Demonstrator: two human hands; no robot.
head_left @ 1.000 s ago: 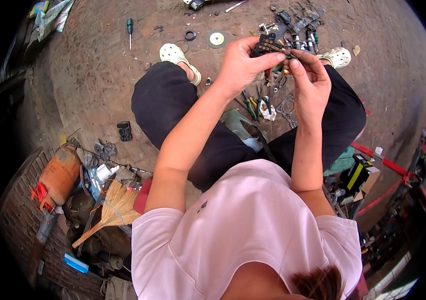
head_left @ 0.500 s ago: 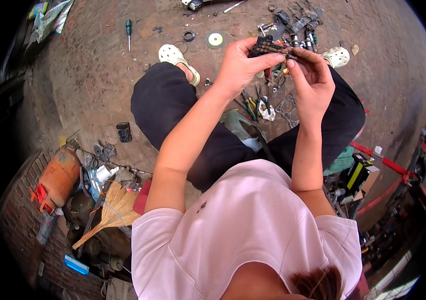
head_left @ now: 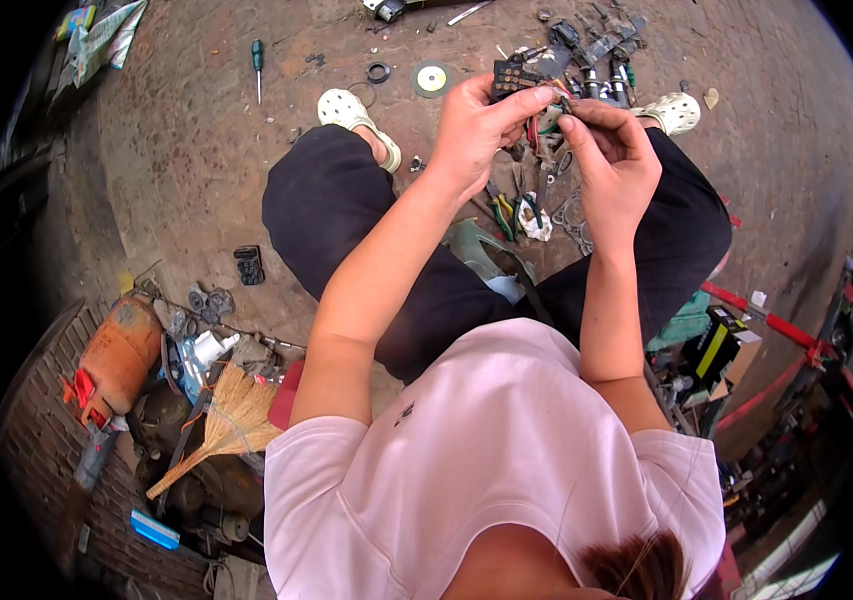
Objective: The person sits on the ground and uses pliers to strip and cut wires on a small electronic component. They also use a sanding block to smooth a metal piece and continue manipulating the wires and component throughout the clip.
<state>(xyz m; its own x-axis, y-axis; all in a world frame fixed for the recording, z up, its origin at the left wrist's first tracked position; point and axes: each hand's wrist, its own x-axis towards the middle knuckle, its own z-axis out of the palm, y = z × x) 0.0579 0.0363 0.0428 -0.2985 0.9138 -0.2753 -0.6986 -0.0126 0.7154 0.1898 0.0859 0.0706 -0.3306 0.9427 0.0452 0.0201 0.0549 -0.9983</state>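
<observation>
Above the ground between my knees, my left hand [head_left: 474, 132] is closed around a small black block [head_left: 513, 78] with rows of copper-coloured spots, perhaps a terminal block. Its thumb lies along the near side, and part of the block is hidden by the fingers. My right hand [head_left: 614, 160] meets it from the right, thumb and forefinger pinched on a small dark piece [head_left: 563, 102] beside the left thumb tip. What that piece is, and whether it joins the block, I cannot tell. Reddish strands show near the fingertips.
Pliers [head_left: 502, 215] and metal rings lie between my legs. Greasy metal parts [head_left: 596, 50] are heaped ahead. A screwdriver [head_left: 257, 70], a cutting disc [head_left: 432, 79] and a black ring [head_left: 378, 72] lie on the ground. Left are a straw broom [head_left: 231, 415] and rusty cylinder [head_left: 119, 345]; right, a red bar [head_left: 766, 320].
Both hands have shifted slightly left and up, and the black block has turned in my left hand. My right fingertips have moved closer to the left thumb.
</observation>
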